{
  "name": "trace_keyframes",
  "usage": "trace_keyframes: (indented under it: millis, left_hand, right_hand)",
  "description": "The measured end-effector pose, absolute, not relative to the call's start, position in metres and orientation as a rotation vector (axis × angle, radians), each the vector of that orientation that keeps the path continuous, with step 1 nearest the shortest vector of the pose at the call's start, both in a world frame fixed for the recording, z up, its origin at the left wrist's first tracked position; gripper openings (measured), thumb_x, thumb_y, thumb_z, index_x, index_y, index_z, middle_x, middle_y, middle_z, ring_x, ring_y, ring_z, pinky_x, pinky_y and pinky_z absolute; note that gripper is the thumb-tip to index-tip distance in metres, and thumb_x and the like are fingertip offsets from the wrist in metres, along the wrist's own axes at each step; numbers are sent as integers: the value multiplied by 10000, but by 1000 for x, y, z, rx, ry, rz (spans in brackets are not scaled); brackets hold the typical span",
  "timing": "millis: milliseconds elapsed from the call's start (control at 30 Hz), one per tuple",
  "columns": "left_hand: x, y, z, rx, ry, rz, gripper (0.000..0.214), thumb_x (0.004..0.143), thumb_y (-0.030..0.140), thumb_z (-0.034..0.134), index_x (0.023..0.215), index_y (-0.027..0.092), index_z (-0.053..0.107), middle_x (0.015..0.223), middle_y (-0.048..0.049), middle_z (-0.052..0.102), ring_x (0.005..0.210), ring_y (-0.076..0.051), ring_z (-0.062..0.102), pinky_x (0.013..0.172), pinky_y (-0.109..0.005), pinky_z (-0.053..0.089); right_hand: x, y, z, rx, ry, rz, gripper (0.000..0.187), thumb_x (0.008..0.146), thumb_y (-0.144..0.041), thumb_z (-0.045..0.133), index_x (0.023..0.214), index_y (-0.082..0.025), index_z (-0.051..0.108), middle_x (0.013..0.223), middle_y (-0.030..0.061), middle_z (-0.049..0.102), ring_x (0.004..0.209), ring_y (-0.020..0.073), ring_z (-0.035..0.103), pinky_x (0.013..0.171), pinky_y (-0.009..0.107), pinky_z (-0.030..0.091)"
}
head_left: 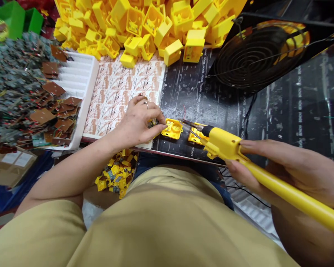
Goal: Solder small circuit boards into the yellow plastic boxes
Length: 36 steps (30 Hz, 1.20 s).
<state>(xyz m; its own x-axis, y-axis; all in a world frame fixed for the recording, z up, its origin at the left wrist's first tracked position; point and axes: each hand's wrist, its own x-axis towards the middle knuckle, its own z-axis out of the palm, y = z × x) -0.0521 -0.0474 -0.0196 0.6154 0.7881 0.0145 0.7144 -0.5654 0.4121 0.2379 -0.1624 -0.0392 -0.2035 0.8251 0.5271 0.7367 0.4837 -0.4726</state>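
My right hand [284, 170] is wrapped round a yellow soldering iron [225, 142], its thin metal tip pointing left over the bench. Below the tip lies a small open yellow plastic casing [193, 135], partly hidden by the iron. To its left, another open yellow casing [173, 129] rests near the front edge of the bench, with a round grille of holes inside. My left hand [143, 120], a ring on one finger, pinches that casing's left edge between thumb and forefinger. Small parts beneath these fingers are mostly hidden.
Many yellow casings [144, 29] are heaped at the back. A black fan [258, 55] stands at the back right. On the left, a white tray [93, 74] holds circuit boards with wires. Printed sheets [122, 85] cover part of the bench. More yellow parts [118, 172] sit below the edge.
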Motion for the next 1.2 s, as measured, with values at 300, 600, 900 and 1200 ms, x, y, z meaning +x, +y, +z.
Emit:
trace_keyframes:
  millis: [300,600,900,1200]
  left_hand:
    - [-37,-42,-2,2540,1182,-170,141,790,243,588,750,197,715,829,-20,736,911,-217,612,1092,-498,322]
    - [-20,-35,7,2573,1220,-426,154,763,238,585,755,207,736,813,-20,734,911,-228,630,1067,-484,329]
    - [-16,-36,6,2599,1230,-449,149,742,250,590,751,197,729,781,-40,696,978,-276,637,1047,-500,348]
    - [-30,-37,-4,2642,1148,-156,134,732,263,578,677,224,695,697,-4,688,858,-227,627,1049,-487,353]
  right_hand:
    - [239,-151,-24,-928,-2251,283,86,974,-276,639,1002,-196,655,827,33,737,786,100,723,799,192,608]
    - [228,-136,-18,-692,-2265,136,113,884,-199,751,926,-192,646,818,25,734,726,108,696,738,249,636]
    - [235,-135,-7,-684,-2384,103,109,903,-234,724,967,-214,637,869,17,752,729,137,708,691,292,624]
    - [232,-138,-1,-735,-2401,105,194,846,-163,771,933,-207,603,807,16,745,663,123,700,644,261,607]
